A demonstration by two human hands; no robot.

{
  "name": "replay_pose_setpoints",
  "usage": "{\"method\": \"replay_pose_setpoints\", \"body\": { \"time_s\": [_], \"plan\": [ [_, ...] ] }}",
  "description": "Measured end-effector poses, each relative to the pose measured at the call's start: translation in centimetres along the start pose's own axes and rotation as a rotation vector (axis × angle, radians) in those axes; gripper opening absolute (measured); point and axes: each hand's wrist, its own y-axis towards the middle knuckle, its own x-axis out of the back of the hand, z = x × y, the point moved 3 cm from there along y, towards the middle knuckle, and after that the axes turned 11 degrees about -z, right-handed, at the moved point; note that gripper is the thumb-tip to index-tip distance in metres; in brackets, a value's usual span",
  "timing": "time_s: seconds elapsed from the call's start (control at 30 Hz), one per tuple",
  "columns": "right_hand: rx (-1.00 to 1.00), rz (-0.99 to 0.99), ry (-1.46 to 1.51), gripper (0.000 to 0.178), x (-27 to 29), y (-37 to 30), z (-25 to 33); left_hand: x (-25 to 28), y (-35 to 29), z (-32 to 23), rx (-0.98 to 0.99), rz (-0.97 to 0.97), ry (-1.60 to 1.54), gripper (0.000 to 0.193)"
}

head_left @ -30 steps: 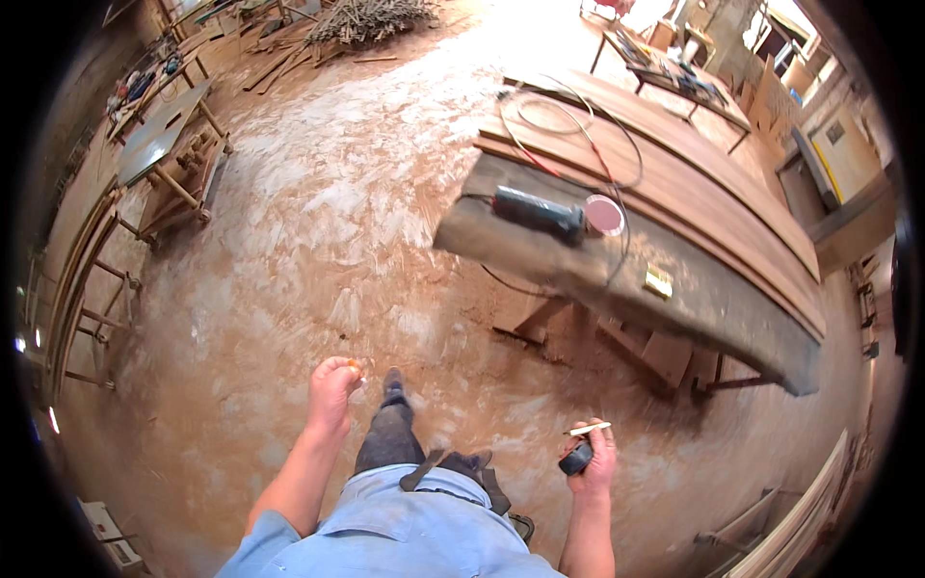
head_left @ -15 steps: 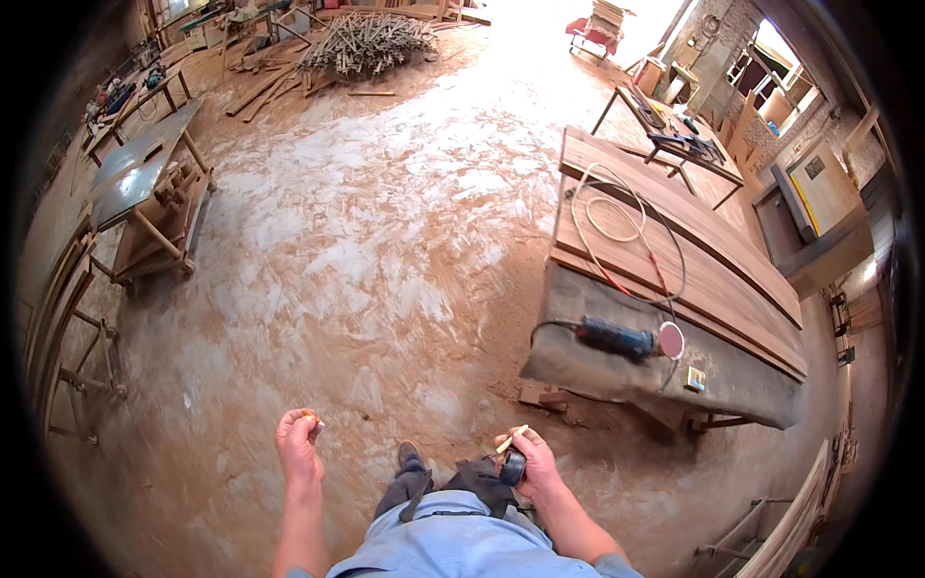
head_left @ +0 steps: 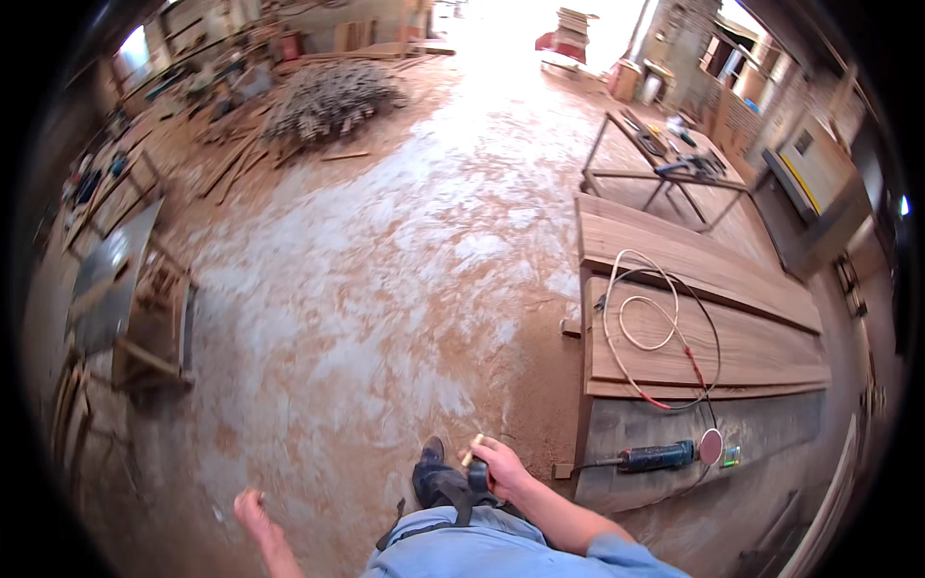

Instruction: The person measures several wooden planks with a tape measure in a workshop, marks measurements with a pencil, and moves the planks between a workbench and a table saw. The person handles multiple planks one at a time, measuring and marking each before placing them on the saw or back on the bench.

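Observation:
My left hand (head_left: 255, 517) is low at the left, away from my body, its fingers curled together. Something small and pale shows at its fingertips, too small to name. A small whitish speck (head_left: 219, 515) appears beside that hand; I cannot tell if it is on the floor or in the air. Close in front of my waist, my right hand (head_left: 505, 468) is closed around a black round object (head_left: 478, 475) and a short pale-yellow stick (head_left: 472, 450). The fingers partly hide both things.
At the right, a bench bears wide wooden boards (head_left: 703, 337), a coiled hose (head_left: 665, 318), and a blue power tool with a round disc (head_left: 660, 456). Beyond stands a metal-framed table (head_left: 665, 173). A metal-topped table (head_left: 116, 279) is at the left; a stick pile (head_left: 337, 96) lies ahead.
My left hand has swung down and outward to the left. My right hand has shifted slightly left, still holding its things. The view has turned, with the bench now lower and further right.

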Motion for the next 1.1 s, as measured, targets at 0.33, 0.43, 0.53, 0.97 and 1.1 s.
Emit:
{"method": "replay_pose_setpoints", "body": {
  "time_s": [0.33, 0.43, 0.53, 0.97, 1.1],
  "plan": [
    [0.164, 0.021, -0.012, 0.021, -10.2, 15.9, 23.7, -17.7, 12.8, 4.4, 0.141, -0.111, 0.470, 0.009],
    [0.206, -0.065, 0.065, 0.019, -10.5, 21.4, 28.6, -26.7, 16.1, 5.9, 0.210, -0.069, 0.586, 0.010],
    [0.238, -0.168, 0.125, 0.017, -10.4, 26.8, 33.8, -38.0, 19.9, 6.3, 0.228, 0.009, 0.639, 0.012],
    [0.281, -0.403, 0.646, 0.011, -8.1, 46.5, 61.4, -110.5, 9.9, -16.1, -0.139, 0.687, 0.364, 0.019],
    [0.313, -0.465, 0.772, 0.012, -4.3, 54.3, 71.6, -120.4, 4.9, -21.8, -0.013, 0.644, 0.357, 0.015]
  ]
}}
